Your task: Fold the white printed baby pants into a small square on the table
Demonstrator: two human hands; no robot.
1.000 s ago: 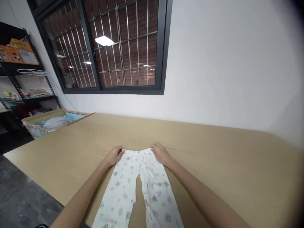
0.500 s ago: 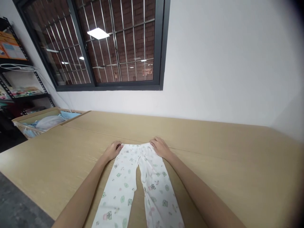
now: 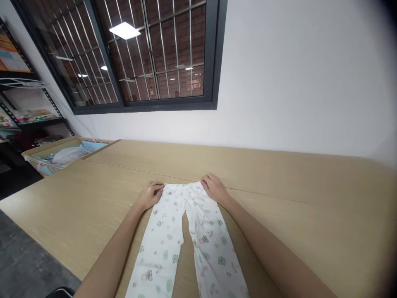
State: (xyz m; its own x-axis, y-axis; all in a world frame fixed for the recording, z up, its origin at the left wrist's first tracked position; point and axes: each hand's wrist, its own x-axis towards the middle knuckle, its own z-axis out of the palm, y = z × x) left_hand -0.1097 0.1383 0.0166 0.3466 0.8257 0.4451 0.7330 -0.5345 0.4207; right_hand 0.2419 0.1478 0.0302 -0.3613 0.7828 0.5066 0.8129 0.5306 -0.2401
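Printed trousers point(image 3: 172, 219) lie face up on the bench point(image 3: 279, 215), waistband point(image 3: 182, 186) at the far end just short of the bench seam, legs running toward the person and out of frame at the bottom.

Progress: spreading looks mostly done, as a judgement. Waistband is out nearly straight, legs parted with bench showing between them. Left: the right-hand leg has creases down its inner side; the other is smoother. No folds made across the garment. Leg ends not visible, so can't call those.

Pose: both forearms reach forward and inward, one along each side of the garment, backs of the hands up. Left hand point(image 3: 152, 194) on the left waistband corner, right hand point(image 3: 215, 189) on the right one. Hands well apart, fingers bent over the cloth; pinching or just pressing, can't tell.
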